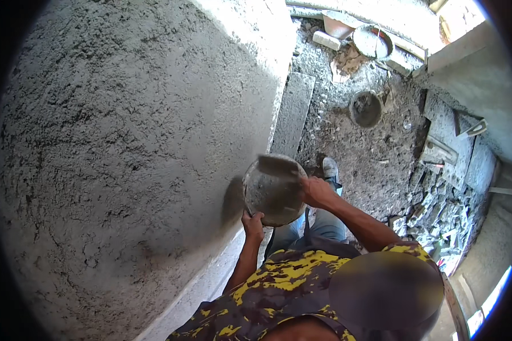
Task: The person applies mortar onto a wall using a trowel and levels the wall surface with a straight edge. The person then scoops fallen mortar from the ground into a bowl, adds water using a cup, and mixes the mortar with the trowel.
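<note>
My left hand (253, 224) grips the near left rim of a round, mortar-smeared bucket (254, 199), thumb over the edge. The bucket is held up in front of my legs, close to the wall, with wet grey mortar (267, 190) inside. My right hand (318, 192) is closed at the bucket's right side around the handle of a trowel (277, 166). The trowel's dark rectangular blade is smeared by motion and lies over the far part of the bucket; its handle is mostly hidden in my fingers. Rough grey plaster covers the wall (125, 125) to my left.
Ahead on the rubble-strewn floor stands another bucket (366, 108). Farther back are a mortar-coated bucket (373, 42), a tapered tub (337, 26) and a pale block (326, 40). A board (294, 108) lies along the wall. Floats (440, 150) and broken debris (438, 219) lie at right.
</note>
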### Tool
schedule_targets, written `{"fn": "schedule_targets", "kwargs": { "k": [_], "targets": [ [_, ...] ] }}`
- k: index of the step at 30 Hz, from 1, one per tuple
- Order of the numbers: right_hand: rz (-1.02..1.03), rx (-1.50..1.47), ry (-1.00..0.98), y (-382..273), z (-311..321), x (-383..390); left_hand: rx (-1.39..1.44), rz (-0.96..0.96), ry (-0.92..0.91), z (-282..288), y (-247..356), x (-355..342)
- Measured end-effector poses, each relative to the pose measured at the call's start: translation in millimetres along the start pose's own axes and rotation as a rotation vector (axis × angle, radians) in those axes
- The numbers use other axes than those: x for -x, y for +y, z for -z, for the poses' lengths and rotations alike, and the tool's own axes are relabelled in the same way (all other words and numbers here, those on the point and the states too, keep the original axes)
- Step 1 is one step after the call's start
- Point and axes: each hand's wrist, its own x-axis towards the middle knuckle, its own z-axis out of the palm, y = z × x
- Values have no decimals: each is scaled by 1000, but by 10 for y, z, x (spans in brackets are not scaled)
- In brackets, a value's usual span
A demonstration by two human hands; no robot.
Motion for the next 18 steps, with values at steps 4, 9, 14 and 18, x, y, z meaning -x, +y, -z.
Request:
{"fn": "schedule_targets", "kwargs": {
  "k": [4,9,14,18],
  "targets": [
    [-51,215,-321,690,-357,-450,-190,-142,-110,-691,268,-88],
    [-102,-102,-546,762,37,-603,-123,-207,-117,-863,335,-218],
    [-131,-552,-520,731,780,-217,61,-169,-180,-994,462,-389],
    [-172,-799,-276,654,1068,1,151,-124,-236,-843,420,-557]
  ]
}}
